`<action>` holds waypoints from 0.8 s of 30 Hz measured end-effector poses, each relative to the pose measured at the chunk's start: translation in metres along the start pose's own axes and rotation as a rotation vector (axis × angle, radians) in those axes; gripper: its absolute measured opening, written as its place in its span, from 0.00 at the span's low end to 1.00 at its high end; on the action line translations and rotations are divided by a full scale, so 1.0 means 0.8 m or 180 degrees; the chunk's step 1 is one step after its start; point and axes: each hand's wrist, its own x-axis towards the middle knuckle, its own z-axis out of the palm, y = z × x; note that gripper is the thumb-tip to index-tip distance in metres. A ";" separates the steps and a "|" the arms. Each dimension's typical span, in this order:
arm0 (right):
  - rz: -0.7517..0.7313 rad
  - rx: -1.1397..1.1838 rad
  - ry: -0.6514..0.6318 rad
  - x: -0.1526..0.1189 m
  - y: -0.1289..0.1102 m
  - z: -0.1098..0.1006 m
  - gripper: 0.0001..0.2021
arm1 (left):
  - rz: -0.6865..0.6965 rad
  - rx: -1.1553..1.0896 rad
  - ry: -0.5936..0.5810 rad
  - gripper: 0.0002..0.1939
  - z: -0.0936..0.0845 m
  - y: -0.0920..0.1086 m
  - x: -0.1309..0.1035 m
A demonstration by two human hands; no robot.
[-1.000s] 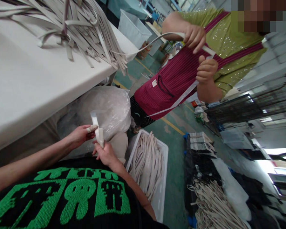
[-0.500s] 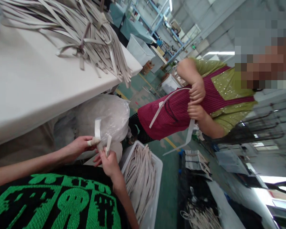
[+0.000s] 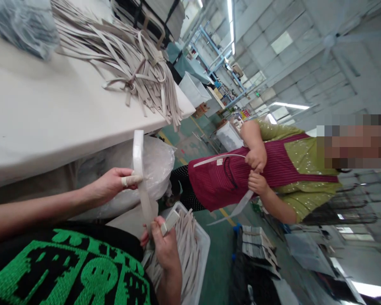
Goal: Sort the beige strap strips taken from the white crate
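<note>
A pale, flat strap (image 3: pixel 146 203) stretches between my hands in front of my body. My left hand (image 3: pixel 114 182) pinches it partway along, and its white end section stands up above those fingers. One finger there has a beige wrap on it. Lower and to the right, my right hand (image 3: pixel 167 245) is closed on the strap's lower part, with a light, flat end poking out past the thumb. Whether that end belongs to the same strap I cannot tell. Below my right hand sits a white bin (image 3: pixel 206 250) holding many greyish straps (image 3: pixel 189 245).
On the white table (image 3: pixel 51 106) lies a heap of similar straps (image 3: pixel 139 63) beside a clear plastic bag (image 3: pixel 25 27). Beneath its edge is a translucent bag (image 3: pixel 158 165). Facing me, a co-worker in a maroon apron (image 3: pixel 216 182) holds a white strip (image 3: pixel 209 160) in both hands.
My hands have moved apart: the right went down and rightward, and a longer stretch of strap shows between them. The view has shifted. The co-worker's strip has changed its bend.
</note>
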 end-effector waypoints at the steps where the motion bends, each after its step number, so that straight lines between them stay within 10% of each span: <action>1: 0.0076 -0.0075 0.0074 -0.004 0.000 -0.002 0.30 | 0.0018 0.0035 0.0017 0.22 0.000 0.001 -0.001; 7: -0.0330 -0.0301 0.0326 0.005 -0.016 0.009 0.28 | -0.0303 -0.0304 -0.1113 0.22 0.025 -0.005 -0.028; 12: -0.0149 -0.0476 -0.0007 -0.004 -0.021 -0.002 0.28 | -0.0034 -0.0127 -0.0191 0.18 0.011 0.000 -0.027; 19: -0.0424 -0.0707 0.0391 -0.001 -0.045 0.012 0.28 | -0.0169 -0.0128 -0.0957 0.17 0.028 0.002 -0.036; 24: -0.0206 -0.0635 0.0109 -0.009 -0.034 -0.002 0.26 | -0.0092 -0.0045 -0.0181 0.16 0.013 0.003 -0.030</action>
